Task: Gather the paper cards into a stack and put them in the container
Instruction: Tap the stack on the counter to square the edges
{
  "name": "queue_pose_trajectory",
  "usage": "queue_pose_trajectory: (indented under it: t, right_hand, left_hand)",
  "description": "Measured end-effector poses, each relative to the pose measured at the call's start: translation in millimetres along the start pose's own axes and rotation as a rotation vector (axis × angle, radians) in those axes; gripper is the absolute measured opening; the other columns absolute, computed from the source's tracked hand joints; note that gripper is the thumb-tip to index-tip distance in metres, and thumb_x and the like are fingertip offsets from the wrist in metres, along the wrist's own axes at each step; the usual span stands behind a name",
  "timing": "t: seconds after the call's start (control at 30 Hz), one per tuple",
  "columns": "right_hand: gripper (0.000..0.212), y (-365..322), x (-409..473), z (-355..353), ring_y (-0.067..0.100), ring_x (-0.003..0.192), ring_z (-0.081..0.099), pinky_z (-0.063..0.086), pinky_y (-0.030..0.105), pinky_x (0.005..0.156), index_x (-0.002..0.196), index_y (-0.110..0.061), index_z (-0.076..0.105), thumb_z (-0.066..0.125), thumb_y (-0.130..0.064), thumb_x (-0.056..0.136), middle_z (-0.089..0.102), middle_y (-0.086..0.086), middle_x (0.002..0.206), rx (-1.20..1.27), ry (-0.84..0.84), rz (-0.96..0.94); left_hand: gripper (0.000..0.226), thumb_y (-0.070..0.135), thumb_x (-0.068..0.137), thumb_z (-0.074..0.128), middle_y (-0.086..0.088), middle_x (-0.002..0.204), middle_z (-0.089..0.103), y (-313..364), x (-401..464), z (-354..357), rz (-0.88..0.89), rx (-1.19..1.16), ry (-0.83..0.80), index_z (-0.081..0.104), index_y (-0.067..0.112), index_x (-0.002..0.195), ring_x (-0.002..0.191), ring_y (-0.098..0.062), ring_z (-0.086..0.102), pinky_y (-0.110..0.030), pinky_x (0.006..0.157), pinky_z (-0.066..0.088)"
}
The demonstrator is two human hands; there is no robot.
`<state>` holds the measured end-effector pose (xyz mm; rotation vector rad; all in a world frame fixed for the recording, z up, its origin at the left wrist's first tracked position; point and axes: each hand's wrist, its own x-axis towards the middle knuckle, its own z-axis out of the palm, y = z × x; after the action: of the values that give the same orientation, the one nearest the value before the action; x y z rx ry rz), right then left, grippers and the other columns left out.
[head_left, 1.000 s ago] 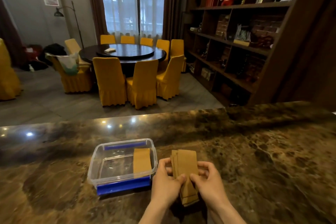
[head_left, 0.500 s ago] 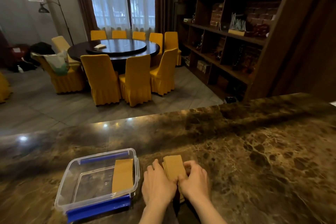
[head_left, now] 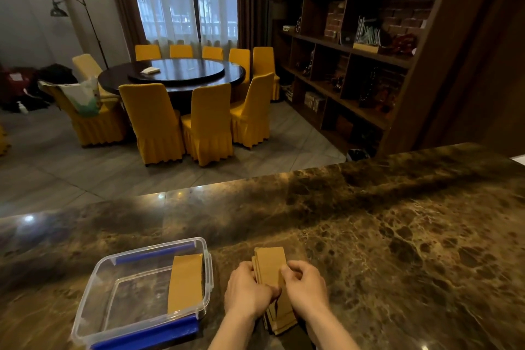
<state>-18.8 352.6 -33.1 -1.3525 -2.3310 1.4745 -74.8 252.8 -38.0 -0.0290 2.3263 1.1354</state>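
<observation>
A stack of brown paper cards [head_left: 270,263] lies on the marble counter, squeezed between both hands. My left hand [head_left: 247,290] presses its left side and my right hand [head_left: 306,287] holds its right side, fingers curled over the top. The stack's near end [head_left: 279,321] sticks out below the hands, slightly fanned. To the left stands a clear plastic container [head_left: 93,298] with blue clips. One brown card [head_left: 186,283] leans inside it against the right wall.
The dark marble counter [head_left: 397,250] stretches wide to the right and behind the cards. Its far edge drops to a tiled floor with a round table and yellow chairs [head_left: 204,122]. A tall bookshelf [head_left: 355,37] stands at the right.
Both hands have stayed on the card stack, pressing it together on the counter. The view has shifted, so the container and cards sit a little further right than half a second ago.
</observation>
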Motion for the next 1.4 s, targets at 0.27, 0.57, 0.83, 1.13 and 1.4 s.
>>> queue_pose_trajectory:
  t: [0.27, 0.57, 0.83, 1.13, 1.4]
  right_hand:
    - [0.060, 2, -18, -2, 0.025, 0.089, 0.077, 0.061, 0.047, 0.091, 0.093, -0.016, 0.081, 0.047, -0.065, 0.093, 0.082, 0.007, 0.091, 0.536, -0.090, -0.021]
    - [0.074, 1, -42, -1, 0.015, 0.068, 0.077, 0.060, 0.022, 0.059, 0.091, -0.003, 0.075, 0.037, -0.067, 0.084, 0.077, 0.010, 0.079, 0.659, -0.154, -0.187]
    - [0.051, 12, -34, 12, 0.031, 0.091, 0.075, 0.060, 0.053, 0.090, 0.090, -0.011, 0.080, 0.051, -0.054, 0.095, 0.079, 0.014, 0.092, 0.652, -0.023, -0.160]
    - [0.080, 15, -33, 18, 0.020, 0.093, 0.077, 0.061, 0.032, 0.084, 0.110, -0.016, 0.076, 0.039, -0.081, 0.082, 0.078, 0.011, 0.105, 0.730, -0.119, -0.071]
    - [0.055, 18, -33, 15, 0.018, 0.081, 0.074, 0.057, 0.021, 0.068, 0.090, -0.010, 0.076, 0.046, -0.057, 0.096, 0.078, 0.009, 0.086, 0.608, 0.003, -0.293]
  left_hand:
    - [0.047, 0.009, 0.084, 0.076, 0.009, 0.111, 0.067, -10, -30, -14, 0.313, -0.197, -0.153, 0.047, 0.036, 0.109, 0.103, -0.005, 0.065, -0.034, 0.098, 0.055]
    - [0.050, -0.001, 0.096, 0.055, 0.007, 0.120, 0.063, -15, -53, -17, 0.431, -0.297, -0.222, 0.038, 0.041, 0.118, 0.110, -0.005, 0.063, -0.018, 0.081, 0.057]
    - [0.053, 0.080, 0.068, 0.060, -0.005, 0.132, 0.053, -21, -45, 2, 0.387, -0.579, -0.148, 0.055, 0.048, 0.110, 0.125, -0.022, 0.053, -0.050, 0.111, 0.044]
    - [0.070, 0.085, 0.080, 0.034, 0.011, 0.133, 0.066, 5, -47, 15, 0.303, -0.660, -0.056, 0.068, 0.043, 0.124, 0.125, -0.011, 0.059, -0.045, 0.116, 0.041]
    - [0.023, 0.031, 0.104, 0.045, 0.012, 0.095, 0.074, 5, -47, 23, 0.349, -0.639, 0.086, 0.068, 0.029, 0.110, 0.089, 0.010, 0.066, -0.025, 0.083, 0.049]
